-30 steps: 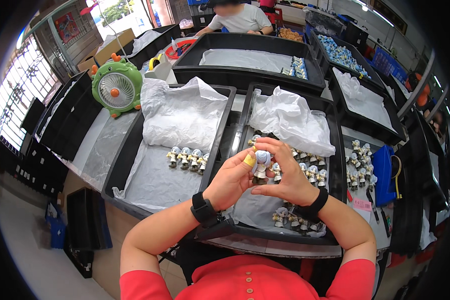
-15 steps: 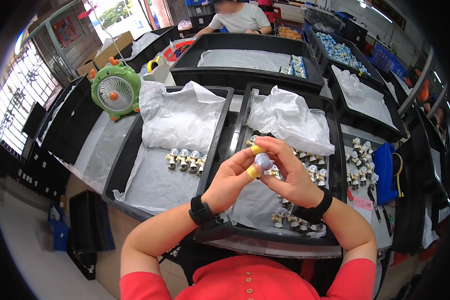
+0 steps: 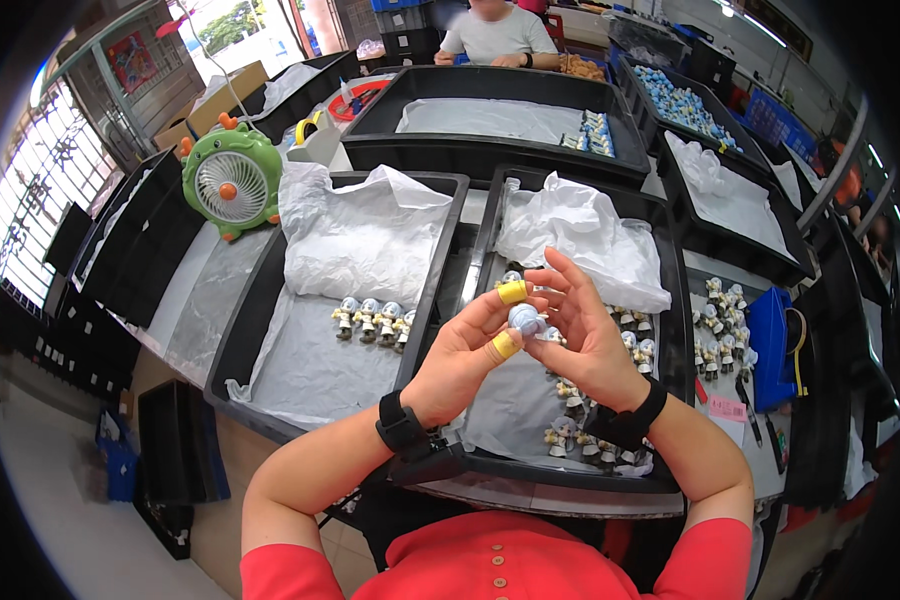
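Note:
A small figurine with a pale blue-grey head (image 3: pixel 525 319) is held up over the right-hand tray. My left hand (image 3: pixel 467 345) pinches its head between thumb and forefinger, both wrapped in yellow tape. My right hand (image 3: pixel 592 345) cups the other side, thumb by the figurine's lower part and forefinger raised away; its exact contact is partly hidden. Below my hands, several white, gold and dark figurines (image 3: pixel 560 436) lie on the lined right tray (image 3: pixel 674 400). In the left tray (image 3: pixel 232 345), a short row of similar figurines (image 3: pixel 369 313) lies on white paper.
Crumpled white paper (image 3: pixel 580 235) covers the right tray's far part. A green fan (image 3: pixel 228 190) stands at the left. More figurines (image 3: pixel 725 325), a blue bin (image 3: pixel 773 350) and pens (image 3: pixel 750 410) are at the right. A person (image 3: pixel 498 38) sits beyond a large black tray (image 3: pixel 490 158).
My right fingers have loosened and spread, the forefinger lifting off. The figurine stays in my left fingers, slightly turned. The person across has shifted right and drawn one arm in.

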The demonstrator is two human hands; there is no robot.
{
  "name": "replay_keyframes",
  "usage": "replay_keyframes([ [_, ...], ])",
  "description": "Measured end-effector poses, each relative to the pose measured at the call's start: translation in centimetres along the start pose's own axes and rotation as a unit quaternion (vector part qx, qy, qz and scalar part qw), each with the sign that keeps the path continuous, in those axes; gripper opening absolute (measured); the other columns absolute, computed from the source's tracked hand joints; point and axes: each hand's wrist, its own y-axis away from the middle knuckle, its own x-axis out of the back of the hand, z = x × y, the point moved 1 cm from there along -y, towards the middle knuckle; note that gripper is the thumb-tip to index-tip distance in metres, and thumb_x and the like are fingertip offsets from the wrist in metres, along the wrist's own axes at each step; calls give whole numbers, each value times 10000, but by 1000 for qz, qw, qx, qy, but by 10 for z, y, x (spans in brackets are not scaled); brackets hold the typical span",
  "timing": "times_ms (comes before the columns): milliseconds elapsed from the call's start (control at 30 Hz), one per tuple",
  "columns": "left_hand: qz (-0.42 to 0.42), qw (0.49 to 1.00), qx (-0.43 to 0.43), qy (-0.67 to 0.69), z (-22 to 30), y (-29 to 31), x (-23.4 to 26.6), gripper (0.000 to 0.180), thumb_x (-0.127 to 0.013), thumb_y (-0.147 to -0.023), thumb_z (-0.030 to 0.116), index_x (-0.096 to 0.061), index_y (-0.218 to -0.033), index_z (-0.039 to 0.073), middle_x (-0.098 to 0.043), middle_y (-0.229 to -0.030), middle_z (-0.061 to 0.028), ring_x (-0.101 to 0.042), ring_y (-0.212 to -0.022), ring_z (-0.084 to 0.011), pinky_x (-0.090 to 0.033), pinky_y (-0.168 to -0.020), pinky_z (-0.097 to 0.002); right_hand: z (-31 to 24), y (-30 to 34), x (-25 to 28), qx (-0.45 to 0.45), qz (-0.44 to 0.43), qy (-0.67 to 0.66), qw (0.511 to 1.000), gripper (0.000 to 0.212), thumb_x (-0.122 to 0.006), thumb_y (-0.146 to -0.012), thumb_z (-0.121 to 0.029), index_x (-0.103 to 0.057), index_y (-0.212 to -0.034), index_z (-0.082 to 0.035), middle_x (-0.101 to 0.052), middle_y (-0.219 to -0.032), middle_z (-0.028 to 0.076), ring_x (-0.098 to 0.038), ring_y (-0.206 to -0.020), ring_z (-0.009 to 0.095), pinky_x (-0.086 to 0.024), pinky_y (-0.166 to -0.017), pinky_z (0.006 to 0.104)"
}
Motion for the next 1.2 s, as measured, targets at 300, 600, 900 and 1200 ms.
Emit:
replay_keyframes([
  [300, 15, 994, 41, 103, 5, 1, 3, 438, -471, -994, 188, -358, -1401, 73, -520, -1296, -134, -573, -1139, -304, -478, -959, -397, -6, 2, 5, 30, -46, 177, 983, 1001, -810, -692, -94, -214, -1493, -164, -409, -1409, 70, -441, -1221, 195, -424, -921, 307],
  [600, 32, 995, 31, 90, 3, 0, 5, 435, -489, -991, 204, -371, -1394, 90, -537, -1270, -99, -579, -1125, -248, -481, -932, -358, -12, -1, -1, 182, -46, 352, 917, 776, -817, -640, -86, -457, -1327, -107, -481, -1321, 103, -477, -1175, 304, -405, -978, 396],
  [900, 56, 997, 24, 37, 6, 1, 2, 462, -560, -962, 190, -405, -1386, 94, -543, -1262, -54, -550, -1118, -145, -462, -913, -301, -18, 2, -8, 220, 26, 393, 893, 486, -787, -642, -22, -608, -1085, -109, -514, -1261, 107, -494, -1137, 320, -414, -958, 413],
  [1200, 54, 998, -18, 17, 7, 2, 1, 540, -611, -931, 188, -375, -1398, 51, -530, -1299, -86, -521, -1172, -166, -425, -986, -329, -16, 1, -1, 218, 73, 386, 893, 268, -724, -711, 18, -632, -946, -72, -597, -1122, 90, -559, -1022, 283, -464, -849, 356],
])
